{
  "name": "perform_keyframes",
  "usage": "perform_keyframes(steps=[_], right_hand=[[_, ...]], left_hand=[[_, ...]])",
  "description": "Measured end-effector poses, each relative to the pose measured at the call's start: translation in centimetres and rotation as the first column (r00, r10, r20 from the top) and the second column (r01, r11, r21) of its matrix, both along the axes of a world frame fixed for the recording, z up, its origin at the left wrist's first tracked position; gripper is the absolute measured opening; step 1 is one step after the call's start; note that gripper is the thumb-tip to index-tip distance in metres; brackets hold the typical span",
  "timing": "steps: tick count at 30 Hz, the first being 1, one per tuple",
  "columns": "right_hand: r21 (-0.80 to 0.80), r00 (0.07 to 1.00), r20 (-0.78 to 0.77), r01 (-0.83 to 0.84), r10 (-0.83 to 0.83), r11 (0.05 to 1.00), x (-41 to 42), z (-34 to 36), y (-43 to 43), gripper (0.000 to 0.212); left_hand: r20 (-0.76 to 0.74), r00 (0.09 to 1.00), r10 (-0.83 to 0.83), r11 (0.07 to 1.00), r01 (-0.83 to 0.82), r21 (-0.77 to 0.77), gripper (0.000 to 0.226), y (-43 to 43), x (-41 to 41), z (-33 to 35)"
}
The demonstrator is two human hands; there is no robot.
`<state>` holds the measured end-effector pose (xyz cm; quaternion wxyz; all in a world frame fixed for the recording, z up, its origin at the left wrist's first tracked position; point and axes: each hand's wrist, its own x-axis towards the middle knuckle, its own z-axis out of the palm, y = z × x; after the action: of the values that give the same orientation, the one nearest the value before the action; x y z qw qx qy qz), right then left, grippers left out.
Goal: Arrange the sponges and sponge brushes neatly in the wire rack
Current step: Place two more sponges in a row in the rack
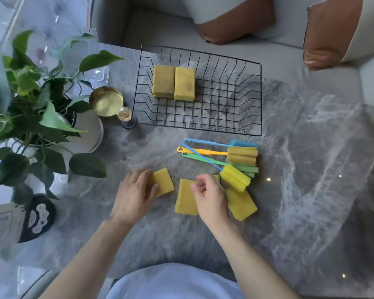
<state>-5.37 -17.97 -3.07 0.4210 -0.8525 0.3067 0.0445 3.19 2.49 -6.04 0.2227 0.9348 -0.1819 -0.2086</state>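
The black wire rack stands at the table's far side with two yellow sponges side by side in its left part. Several sponge brushes with blue, yellow and green handles lie in a pile in front of the rack. My left hand grips a yellow sponge lying on the table. My right hand hovers with loosely curled fingers over another yellow sponge, holding nothing. A third loose sponge lies to the right, partly under a brush head.
A potted plant in a white pot fills the left side. A gold bowl and a toothpick holder stand just left of the rack. A dark round object lies at the near left. A grey sofa with brown cushions is behind the table.
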Motion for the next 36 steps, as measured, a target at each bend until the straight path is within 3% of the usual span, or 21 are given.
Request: perform_keyframes(steps=[7, 13, 18, 22, 36], right_hand=[[-0.259, 0.972, -0.23, -0.112, 0.051, 0.959, -2.0, 0.3, 1.9, 0.037], [-0.391, 0.948, -0.318, -0.149, 0.019, 0.908, -2.3, -0.6, 3.2, 0.054], [-0.237, 0.936, -0.349, -0.048, -0.039, 0.97, -2.6, -1.2, 3.6, 0.053], [-0.078, 0.971, -0.226, 0.055, -0.072, 0.995, -3.5, -1.5, 4.0, 0.055], [0.039, 0.986, 0.062, 0.15, -0.153, 0.988, -3.1, 0.6, 1.5, 0.056]], left_hand=[[-0.044, 0.987, 0.155, 0.983, -0.15, 0.106, 0.04, 0.5, -1.7, 0.6], [-0.167, 0.952, 0.255, 0.967, -0.249, 0.055, 0.039, 0.6, -2.7, 0.8], [-0.185, 0.942, 0.281, 0.957, -0.289, -0.017, 0.038, 0.8, -3.0, 0.3], [-0.226, 0.916, 0.333, 0.93, -0.359, -0.084, 0.043, 0.8, -3.4, -0.4], [-0.231, 0.852, 0.471, 0.754, -0.524, -0.396, 0.032, -2.2, -2.0, 2.4]])
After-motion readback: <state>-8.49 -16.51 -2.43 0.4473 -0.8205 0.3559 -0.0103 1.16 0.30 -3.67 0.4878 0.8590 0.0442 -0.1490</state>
